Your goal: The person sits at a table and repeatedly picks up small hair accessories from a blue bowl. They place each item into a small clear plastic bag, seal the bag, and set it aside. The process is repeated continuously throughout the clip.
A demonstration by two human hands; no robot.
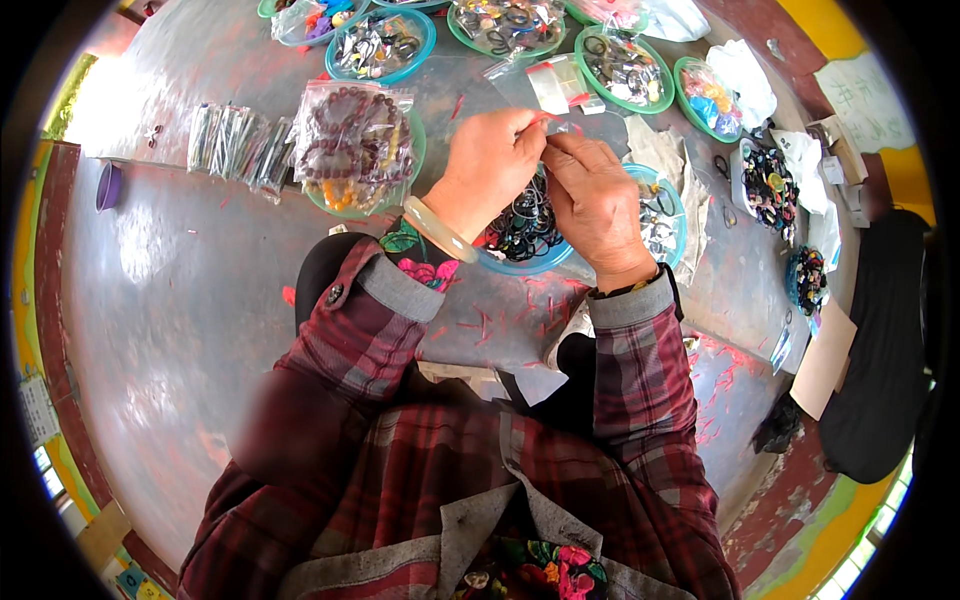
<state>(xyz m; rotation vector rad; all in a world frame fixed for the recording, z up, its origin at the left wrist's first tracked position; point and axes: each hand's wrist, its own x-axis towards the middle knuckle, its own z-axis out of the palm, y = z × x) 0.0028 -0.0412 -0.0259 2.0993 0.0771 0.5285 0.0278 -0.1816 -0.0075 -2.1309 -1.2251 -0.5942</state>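
My left hand [492, 165], with a pale bangle at the wrist, is closed in a pinch on a thin red cord [544, 118]. Close against it, my right hand [598, 200] has its thumb and fingers pressed together; what lies in them is too small to make out. A bit of clear plastic shows just above the right fingers. Below both hands sits a blue basin [530, 266] full of black cord loops [522, 226], partly covered by the hands. Another blue basin [684, 222] with small packets is beside my right wrist.
Bagged dark bead bracelets [352, 130] lie on a green basin at left, beside a row of thin packets [232, 145]. Several basins of bagged trinkets line the far side. Scissors [722, 167] and a white tub of cords [770, 190] are at right. Red scraps litter the floor.
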